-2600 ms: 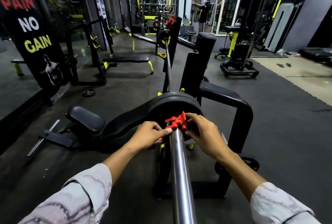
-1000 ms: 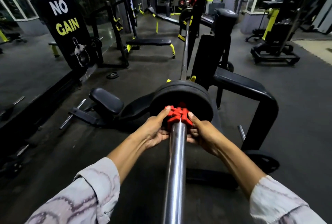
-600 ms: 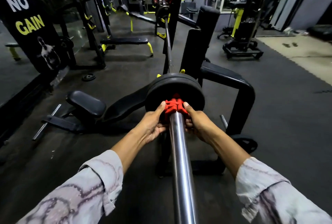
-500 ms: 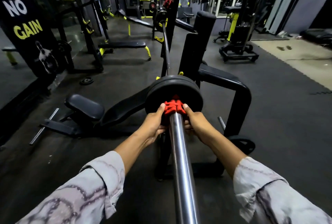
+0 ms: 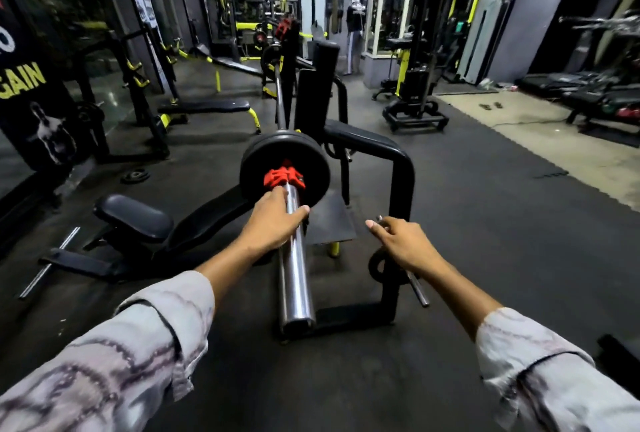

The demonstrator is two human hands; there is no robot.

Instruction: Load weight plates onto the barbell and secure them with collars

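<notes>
The barbell's chrome sleeve (image 5: 297, 279) runs from just below me up to a black weight plate (image 5: 256, 161) on the near end. A red collar (image 5: 283, 177) sits on the sleeve right against the plate. My left hand (image 5: 273, 220) rests on the sleeve just behind the collar, thumb over the steel. Off to the right of the bar, my right hand (image 5: 405, 244) hovers with loosely curled fingers that hold nothing. At the far end of the bar, another plate (image 5: 268, 57) and a red collar (image 5: 284, 27) show.
A black bench seat (image 5: 135, 217) lies left of the bar, with a black rack frame (image 5: 401, 168) on the right. A small plate (image 5: 135, 175) lies on the floor to the left. A flat bench (image 5: 204, 107) stands behind, and a person (image 5: 355, 33) at the back.
Both hands have come off the red collar. My right hand has pulled back and to the right, away from the bar. My left hand has slid back onto the sleeve.
</notes>
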